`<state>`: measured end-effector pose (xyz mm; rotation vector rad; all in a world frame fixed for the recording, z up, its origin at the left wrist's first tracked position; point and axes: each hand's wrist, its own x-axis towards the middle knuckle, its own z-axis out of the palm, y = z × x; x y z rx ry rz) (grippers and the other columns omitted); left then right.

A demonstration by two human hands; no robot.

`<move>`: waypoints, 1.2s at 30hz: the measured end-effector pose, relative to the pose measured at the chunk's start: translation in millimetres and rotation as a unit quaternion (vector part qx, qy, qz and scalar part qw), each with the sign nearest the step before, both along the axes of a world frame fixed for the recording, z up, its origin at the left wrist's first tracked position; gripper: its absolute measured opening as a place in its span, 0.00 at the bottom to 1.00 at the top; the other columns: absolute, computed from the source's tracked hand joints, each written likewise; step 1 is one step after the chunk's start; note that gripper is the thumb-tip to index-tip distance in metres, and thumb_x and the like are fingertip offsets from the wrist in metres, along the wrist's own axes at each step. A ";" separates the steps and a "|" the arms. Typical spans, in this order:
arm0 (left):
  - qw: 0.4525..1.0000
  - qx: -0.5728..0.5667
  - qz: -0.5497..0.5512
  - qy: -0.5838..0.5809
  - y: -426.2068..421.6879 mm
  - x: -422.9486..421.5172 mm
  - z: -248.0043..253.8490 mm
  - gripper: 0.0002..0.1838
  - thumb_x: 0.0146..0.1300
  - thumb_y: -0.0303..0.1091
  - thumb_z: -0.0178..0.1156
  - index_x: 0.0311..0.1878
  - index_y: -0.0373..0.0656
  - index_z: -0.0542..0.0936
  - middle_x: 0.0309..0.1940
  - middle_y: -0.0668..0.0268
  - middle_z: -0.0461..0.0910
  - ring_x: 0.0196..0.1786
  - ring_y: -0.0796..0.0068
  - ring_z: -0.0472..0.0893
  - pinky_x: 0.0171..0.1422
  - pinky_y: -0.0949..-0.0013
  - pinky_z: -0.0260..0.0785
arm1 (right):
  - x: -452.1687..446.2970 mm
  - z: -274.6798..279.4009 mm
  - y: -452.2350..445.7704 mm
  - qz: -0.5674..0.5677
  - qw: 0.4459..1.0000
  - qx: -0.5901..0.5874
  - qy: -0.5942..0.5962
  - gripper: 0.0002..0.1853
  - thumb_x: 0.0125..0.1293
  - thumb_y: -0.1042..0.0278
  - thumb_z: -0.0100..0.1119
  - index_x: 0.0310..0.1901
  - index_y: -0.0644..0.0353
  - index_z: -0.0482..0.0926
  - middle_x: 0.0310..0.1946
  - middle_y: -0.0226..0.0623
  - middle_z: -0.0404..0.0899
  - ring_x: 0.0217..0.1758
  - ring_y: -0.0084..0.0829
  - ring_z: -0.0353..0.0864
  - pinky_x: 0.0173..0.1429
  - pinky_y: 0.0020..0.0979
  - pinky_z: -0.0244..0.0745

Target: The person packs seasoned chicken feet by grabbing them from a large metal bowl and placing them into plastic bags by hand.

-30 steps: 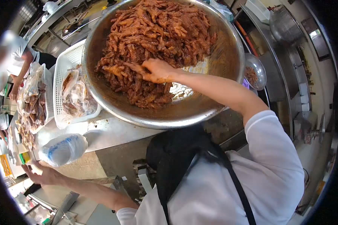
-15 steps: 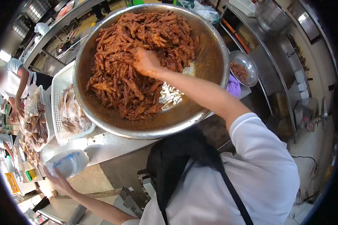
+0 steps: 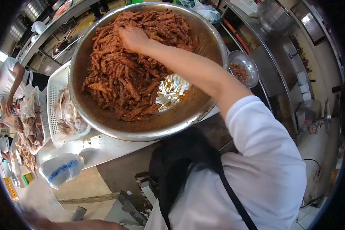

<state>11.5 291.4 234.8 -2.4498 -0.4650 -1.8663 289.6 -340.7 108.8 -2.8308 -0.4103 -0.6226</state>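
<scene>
A large metal basin holds a heap of reddish-brown sauced chicken feet. My right hand is at the upper part of the heap, its fingers curled into the pieces and partly hidden among them. Shiny metal shows at the basin's bottom, right of the heap. My left hand is at the lower left edge, smeared by motion, closed on a thin translucent plastic bag. Above it, a bundle of plastic bags with blue print lies at the metal table's edge.
White baskets with bagged food stand left of the basin. A co-worker is beyond them, hands near the bags. Right of the basin are a small metal bowl with brown pieces and a metal counter.
My right hand has moved up and left across the heap. My left hand has moved from beside the bag bundle down to the lower left, with a translucent bag. The view has shifted slightly.
</scene>
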 end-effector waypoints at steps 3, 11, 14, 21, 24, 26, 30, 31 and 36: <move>0.966 -0.192 -0.170 -0.026 -65.2 -33.0 -32.2 0.22 0.69 0.41 0.48 0.60 0.38 0.71 0.44 0.61 0.78 0.47 0.65 0.76 0.53 0.64 0.66 | -68.5 -14.5 -21.9 0.123 0.985 -0.013 0.124 0.05 0.56 0.82 0.48 0.31 0.63 0.74 0.28 0.48 0.76 0.29 0.37 0.78 0.29 0.38 0.76; 0.450 -0.806 -0.291 0.251 -174.3 46.7 -274.6 0.30 0.68 0.49 0.52 0.64 0.36 0.68 0.62 0.59 0.69 0.60 0.68 0.70 0.65 0.65 0.61 | -124.5 -197.9 -81.0 0.143 0.919 -0.118 0.347 0.23 0.55 0.79 0.56 0.55 0.65 0.71 0.50 0.48 0.74 0.50 0.46 0.78 0.49 0.42 0.77; 0.459 -0.821 -0.263 0.213 -195.6 54.2 -294.7 0.33 0.67 0.53 0.53 0.64 0.34 0.67 0.62 0.56 0.68 0.61 0.65 0.70 0.65 0.64 0.62 | -154.8 -158.8 -86.3 0.102 0.829 -0.160 0.526 0.27 0.57 0.71 0.60 0.60 0.63 0.66 0.54 0.50 0.72 0.54 0.50 0.75 0.56 0.46 0.73; 0.706 -0.636 -0.232 0.208 -201.8 27.9 -254.6 0.38 0.67 0.51 0.54 0.68 0.31 0.58 0.66 0.51 0.61 0.67 0.58 0.63 0.70 0.60 0.53 | -151.2 -157.6 -122.3 0.171 0.768 -0.153 0.598 0.15 0.59 0.60 0.56 0.45 0.57 0.79 0.35 0.46 0.82 0.35 0.39 0.79 0.39 0.41 0.72; 0.795 -0.456 -0.260 0.303 -218.1 -24.2 -235.6 0.39 0.65 0.46 0.58 0.69 0.30 0.54 0.68 0.49 0.57 0.70 0.57 0.57 0.73 0.57 0.47 | -139.3 -131.4 -125.0 0.059 0.805 0.039 0.588 0.14 0.61 0.59 0.54 0.44 0.57 0.78 0.36 0.43 0.82 0.35 0.32 0.77 0.38 0.36 0.71; 0.794 -0.395 -0.264 0.378 -273.3 -47.3 -233.1 0.40 0.62 0.42 0.60 0.69 0.31 0.53 0.69 0.48 0.54 0.71 0.55 0.56 0.73 0.53 0.47 | -137.1 -129.8 -102.8 0.063 0.859 0.039 0.506 0.15 0.61 0.64 0.54 0.44 0.64 0.77 0.31 0.46 0.80 0.31 0.37 0.78 0.38 0.39 0.75; 0.870 -0.306 -0.159 0.353 -300.7 -34.6 -275.6 0.36 0.61 0.37 0.61 0.66 0.29 0.56 0.65 0.44 0.58 0.67 0.50 0.60 0.71 0.55 0.50 | -144.4 -151.0 -38.3 0.030 0.880 -0.003 0.474 0.17 0.64 0.70 0.47 0.52 0.71 0.70 0.39 0.55 0.79 0.40 0.42 0.81 0.45 0.41 0.79; 0.874 -0.316 -0.142 0.340 -294.9 -26.7 -282.1 0.35 0.61 0.36 0.61 0.65 0.29 0.58 0.63 0.43 0.60 0.65 0.49 0.62 0.69 0.55 0.52 | -151.3 -154.1 -21.9 0.018 0.879 -0.013 0.476 0.20 0.65 0.72 0.45 0.58 0.71 0.66 0.43 0.59 0.78 0.44 0.44 0.82 0.48 0.42 0.79; 0.886 -0.328 -0.114 0.308 -253.8 -24.7 -288.1 0.23 0.60 0.32 0.59 0.54 0.27 0.69 0.50 0.46 0.72 0.55 0.49 0.71 0.61 0.55 0.61 | -133.6 -150.9 -42.7 0.067 0.855 -0.168 0.486 0.27 0.60 0.69 0.58 0.59 0.69 0.62 0.34 0.55 0.80 0.39 0.44 0.83 0.42 0.42 0.80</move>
